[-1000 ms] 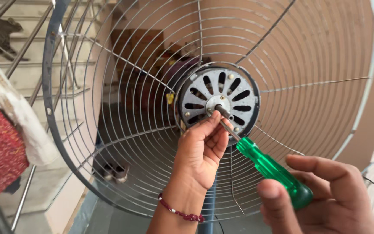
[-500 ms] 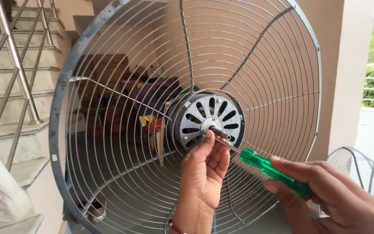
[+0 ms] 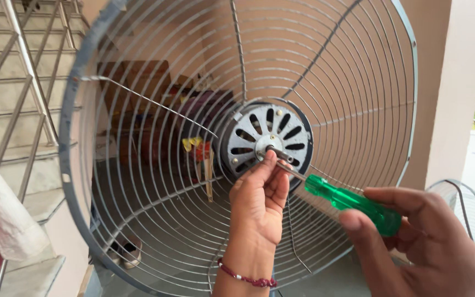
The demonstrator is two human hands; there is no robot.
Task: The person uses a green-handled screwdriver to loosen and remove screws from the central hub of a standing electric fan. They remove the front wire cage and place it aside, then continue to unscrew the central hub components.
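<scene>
In the head view, the person's left hand (image 3: 259,203) is reaching up to the round, slotted grey metal motor housing (image 3: 268,142) at the centre of the large round grey wire fan guard (image 3: 155,220), its fingertips (image 3: 269,159) pinching at the short shaft there. The right hand (image 3: 430,247), near and to the right, is clenching the green translucent plastic handle of a screwdriver (image 3: 353,201), whose thin metal blade is pointing left toward the shaft. A second wire guard (image 3: 465,212) is standing at the far right. A metal stair railing (image 3: 26,82) is rising on the left.
</scene>
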